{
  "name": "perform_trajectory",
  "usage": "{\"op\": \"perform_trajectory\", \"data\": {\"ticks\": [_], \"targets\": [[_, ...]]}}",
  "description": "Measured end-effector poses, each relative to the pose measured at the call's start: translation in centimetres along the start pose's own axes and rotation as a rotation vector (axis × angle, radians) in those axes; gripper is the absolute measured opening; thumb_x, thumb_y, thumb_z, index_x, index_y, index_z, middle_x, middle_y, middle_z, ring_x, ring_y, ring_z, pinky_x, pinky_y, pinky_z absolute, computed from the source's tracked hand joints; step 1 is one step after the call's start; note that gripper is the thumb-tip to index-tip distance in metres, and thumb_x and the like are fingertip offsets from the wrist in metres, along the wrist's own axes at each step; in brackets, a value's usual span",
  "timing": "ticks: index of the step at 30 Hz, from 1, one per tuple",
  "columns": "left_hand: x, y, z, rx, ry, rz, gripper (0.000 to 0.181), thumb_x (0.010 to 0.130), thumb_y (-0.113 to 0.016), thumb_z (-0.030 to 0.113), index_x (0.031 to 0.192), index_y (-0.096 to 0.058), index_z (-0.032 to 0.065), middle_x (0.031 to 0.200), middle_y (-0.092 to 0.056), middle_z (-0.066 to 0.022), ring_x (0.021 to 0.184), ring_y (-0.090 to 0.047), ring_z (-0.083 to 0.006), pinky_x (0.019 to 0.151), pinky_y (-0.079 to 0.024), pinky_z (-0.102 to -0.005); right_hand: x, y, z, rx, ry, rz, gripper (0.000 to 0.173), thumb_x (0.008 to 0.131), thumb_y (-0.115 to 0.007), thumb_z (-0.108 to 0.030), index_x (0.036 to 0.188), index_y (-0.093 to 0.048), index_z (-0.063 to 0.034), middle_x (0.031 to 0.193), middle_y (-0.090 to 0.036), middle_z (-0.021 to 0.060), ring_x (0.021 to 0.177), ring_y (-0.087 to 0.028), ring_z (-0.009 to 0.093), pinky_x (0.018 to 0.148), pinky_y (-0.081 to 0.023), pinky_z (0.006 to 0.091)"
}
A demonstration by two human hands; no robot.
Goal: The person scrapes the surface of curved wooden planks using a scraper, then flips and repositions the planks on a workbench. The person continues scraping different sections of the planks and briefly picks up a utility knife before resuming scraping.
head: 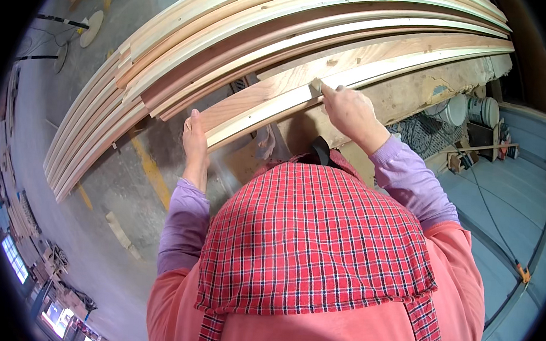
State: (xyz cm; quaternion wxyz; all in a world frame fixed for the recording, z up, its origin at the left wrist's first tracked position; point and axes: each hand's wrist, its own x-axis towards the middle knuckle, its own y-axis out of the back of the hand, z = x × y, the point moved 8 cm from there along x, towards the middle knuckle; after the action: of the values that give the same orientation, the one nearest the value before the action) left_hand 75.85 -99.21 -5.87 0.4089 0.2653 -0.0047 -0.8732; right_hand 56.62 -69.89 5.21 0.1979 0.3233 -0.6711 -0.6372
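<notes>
My left hand (195, 138) grips the left end of a long wooden board (254, 92), its thumb on the board's end and its other fingers largely hidden. A pale, stepped edge strip with small dark nail holes or knots runs along the board's near side. On that edge, around mid-length, my right hand (350, 110) presses a small flat piece (315, 84) between thumb and fingers. It could be a scraper or folded sandpaper; I cannot tell which. Two brown knots mark the board's upper face just beyond it.
Several long wood mouldings (200, 58) lie side by side beyond the board. A worn bench top (409, 87) supports the board at right. White buckets (452, 110) and a cable (482, 197) are lower right. A wood scrap (123, 234) lies on the concrete floor at left.
</notes>
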Motion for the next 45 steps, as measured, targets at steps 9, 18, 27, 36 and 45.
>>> {"op": "perform_trajectory", "data": {"ticks": [9, 18, 27, 36, 45], "targets": [[1.2, 0.5, -1.6, 0.02, -0.033, 0.042, 0.048, 0.094, -0.051, 0.049, 0.1, -0.061, 0.0029, 0.099, -0.062, -0.0092, 0.094, -0.056, -0.0168, 0.086, -0.042, -0.0319, -1.2, 0.7, -4.1, 0.122, 0.167, -0.1, 0.027, 0.088, -0.056, -0.019, 0.113, -0.059, -0.009, 0.079, -0.065, 0.0171, 0.07, -0.065, 0.034, 0.06, -0.051, 0.045], [-0.6, -0.1, 1.0, -0.021, 0.008, 0.05, 0.047, 0.094, -0.051, 0.048, 0.1, -0.061, 0.0024, 0.098, -0.062, -0.0091, 0.092, -0.056, -0.0163, 0.085, -0.043, -0.0319, -0.2, -1.2, -9.0, 0.086, 0.231, 0.047, 0.036, 0.088, -0.054, -0.015, 0.123, -0.055, -0.008, 0.076, -0.059, 0.0129, 0.063, -0.064, 0.029, 0.054, -0.051, 0.0397], [-1.1, -0.2, 1.8, 0.013, -0.016, 0.04, 0.052, 0.095, -0.048, 0.05, 0.105, -0.06, 0.0009, 0.101, -0.063, -0.0107, 0.095, -0.056, -0.017, 0.085, -0.043, -0.0322, 1.1, -1.2, -9.9, -0.052, 0.223, -0.044, 0.032, 0.086, -0.05, -0.009, 0.117, -0.055, -0.0017, 0.075, -0.061, 0.0154, 0.061, -0.064, 0.031, 0.05, -0.051, 0.0403], [-1.0, -0.1, 1.5, -0.007, -0.003, 0.07, 0.052, 0.096, -0.045, 0.05, 0.104, -0.059, -0.0003, 0.099, -0.062, -0.0114, 0.094, -0.056, -0.0185, 0.085, -0.043, -0.0328, 1.1, -0.8, -10.2, -0.019, 0.266, -0.029, 0.036, 0.085, -0.053, -0.011, 0.121, -0.053, -0.0048, 0.078, -0.061, 0.0153, 0.063, -0.065, 0.029, 0.051, -0.05, 0.039], [-1.0, -0.3, 1.6, -0.049, -0.009, 0.058, 0.052, 0.096, -0.046, 0.049, 0.104, -0.059, -0.0011, 0.097, -0.061, -0.0094, 0.091, -0.054, -0.0168, 0.084, -0.042, -0.0323, 0.7, -0.5, -8.5, -0.025, 0.214, -0.095, 0.028, 0.088, -0.053, -0.014, 0.113, -0.059, -0.0047, 0.071, -0.061, 0.0162, 0.061, -0.064, 0.031, 0.051, -0.051, 0.0404]]}}
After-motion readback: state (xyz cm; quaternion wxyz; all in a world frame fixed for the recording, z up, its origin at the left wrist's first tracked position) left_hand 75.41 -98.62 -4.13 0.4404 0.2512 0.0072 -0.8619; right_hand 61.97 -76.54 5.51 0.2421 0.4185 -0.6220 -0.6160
